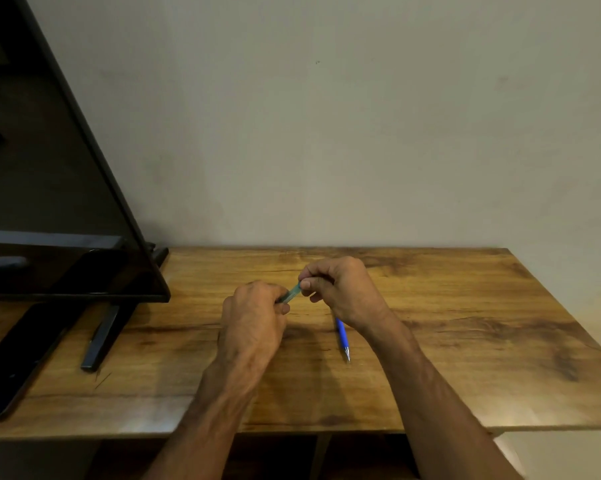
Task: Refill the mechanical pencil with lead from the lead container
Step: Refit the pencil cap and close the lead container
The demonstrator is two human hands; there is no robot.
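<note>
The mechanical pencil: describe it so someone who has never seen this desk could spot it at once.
On the wooden desk, right of the black monitor, find the right hand. The mechanical pencil lies flat just below that wrist, metal tip toward the viewer. It is bright blue, unlike the greenish lead container held between both hands.

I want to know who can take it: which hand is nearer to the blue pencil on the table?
Right. The right hand hovers just above the blue pencil's upper end; the left hand is farther left, holding the lead container.
</note>
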